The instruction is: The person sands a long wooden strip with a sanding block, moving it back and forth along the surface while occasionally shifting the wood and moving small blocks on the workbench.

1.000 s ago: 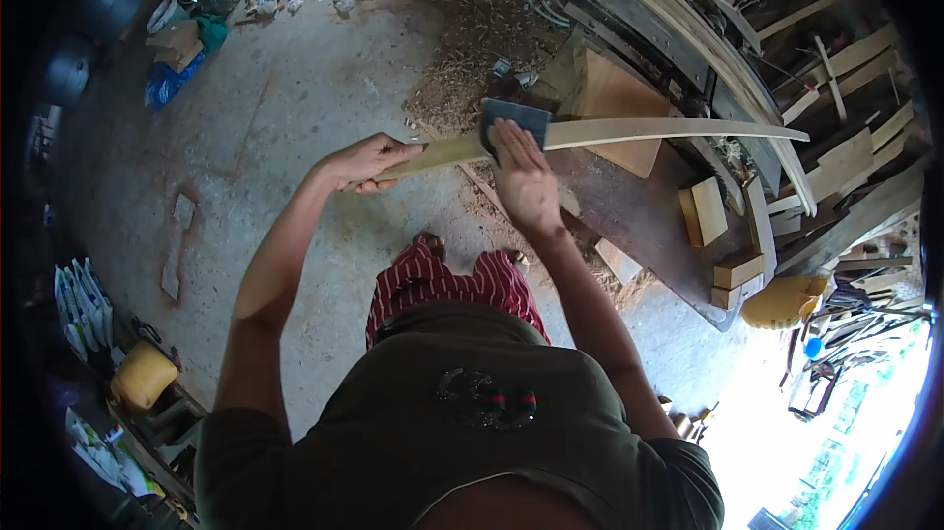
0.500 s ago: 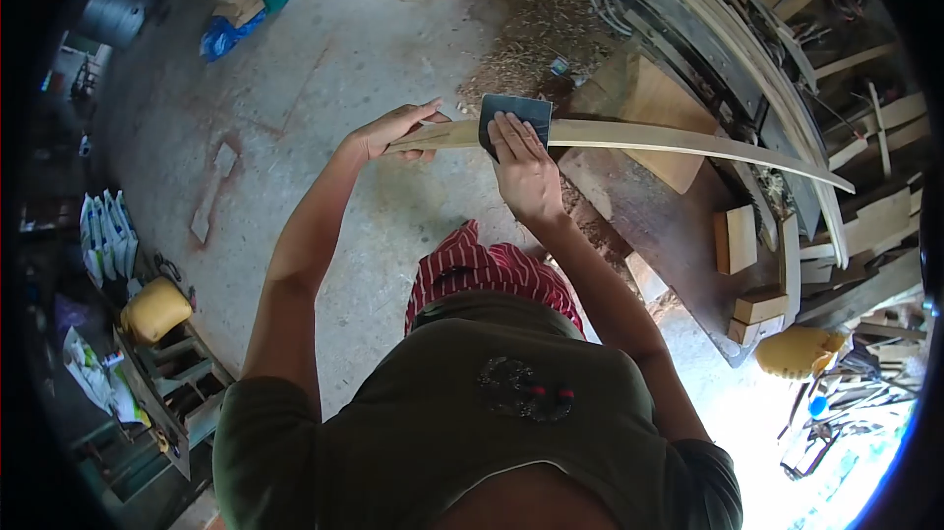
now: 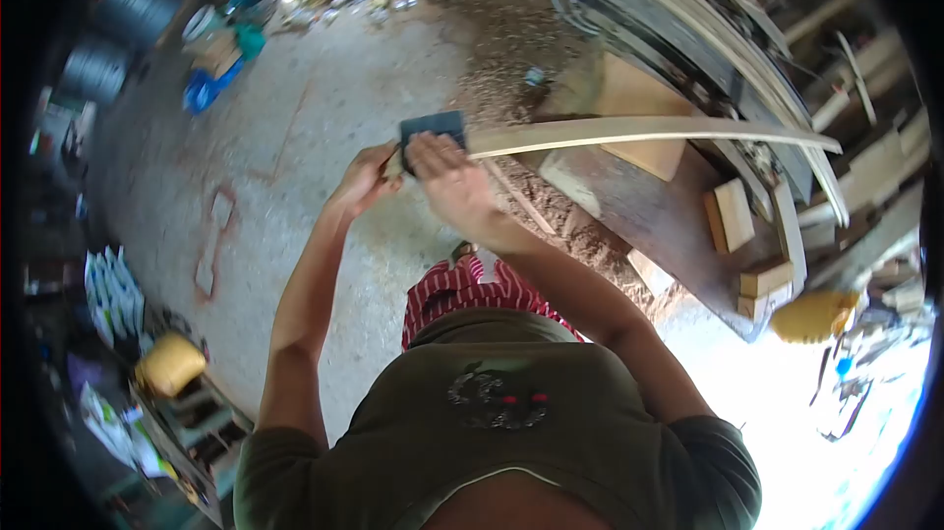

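A long, pale wooden strip (image 3: 590,134) stretches from my left hand toward the pile on the right. Its near end sits in my left hand (image 3: 364,181), with the fingers closed around it. On the strip close to that hand is a dark sheet of sandpaper (image 3: 433,123). My right hand (image 3: 447,174) presses the sheet with its fingers laid over it; the thumb is hidden and the hand slightly blurred. Both hands are in front of me, nearly touching. The strip's far end reaches over the dark boards at the right.
A dark board (image 3: 629,191) to the right carries a flat wooden panel (image 3: 644,107) and wooden blocks (image 3: 730,215). Shavings (image 3: 501,48) cover part of the concrete floor (image 3: 334,88). Yellow containers (image 3: 170,365) stand on both sides. Long planks (image 3: 678,9) lean at the upper right.
My right hand and the sandpaper have slid left along the strip, close to my left hand. The left hand sits slightly lower in view, and the camera view has shifted.
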`<state>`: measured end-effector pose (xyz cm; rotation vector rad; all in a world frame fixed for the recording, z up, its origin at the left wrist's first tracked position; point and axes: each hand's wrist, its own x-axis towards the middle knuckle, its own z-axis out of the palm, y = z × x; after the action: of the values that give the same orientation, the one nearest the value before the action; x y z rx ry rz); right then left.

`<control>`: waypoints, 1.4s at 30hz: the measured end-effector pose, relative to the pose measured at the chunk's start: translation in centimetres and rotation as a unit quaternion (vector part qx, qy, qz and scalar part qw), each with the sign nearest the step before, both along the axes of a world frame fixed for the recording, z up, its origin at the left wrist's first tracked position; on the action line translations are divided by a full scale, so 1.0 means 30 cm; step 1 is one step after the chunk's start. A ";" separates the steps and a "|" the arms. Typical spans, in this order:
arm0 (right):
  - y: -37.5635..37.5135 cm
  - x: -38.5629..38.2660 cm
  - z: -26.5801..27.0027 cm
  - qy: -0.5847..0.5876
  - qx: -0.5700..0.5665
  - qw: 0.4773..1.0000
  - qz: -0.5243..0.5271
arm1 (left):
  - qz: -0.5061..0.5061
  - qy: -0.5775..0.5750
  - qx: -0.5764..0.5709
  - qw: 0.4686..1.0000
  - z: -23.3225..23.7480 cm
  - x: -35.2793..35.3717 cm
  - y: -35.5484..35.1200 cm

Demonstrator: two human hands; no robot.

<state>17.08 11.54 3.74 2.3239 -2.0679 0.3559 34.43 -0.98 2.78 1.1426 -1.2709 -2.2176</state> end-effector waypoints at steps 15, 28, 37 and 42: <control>0.221 -0.584 -0.170 -0.431 -0.327 0.814 -0.210 | -0.096 -0.252 -0.811 0.519 0.233 -0.280 0.163; 0.363 -1.100 -0.119 0.002 -0.255 0.902 -0.347 | -0.337 -0.352 -0.535 0.690 0.179 -0.488 0.110; 0.266 -0.639 0.020 -0.018 -0.121 0.987 -0.105 | -0.356 -0.299 -0.495 0.734 0.162 -0.499 0.067; 0.349 -1.079 -0.063 -0.010 -0.135 0.941 -0.309 | -0.347 -0.327 -0.480 0.736 0.181 -0.505 0.070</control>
<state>-15.30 22.00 1.84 1.4289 -2.4230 0.5871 19.28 1.11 8.19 1.0562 -3.0186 -0.9641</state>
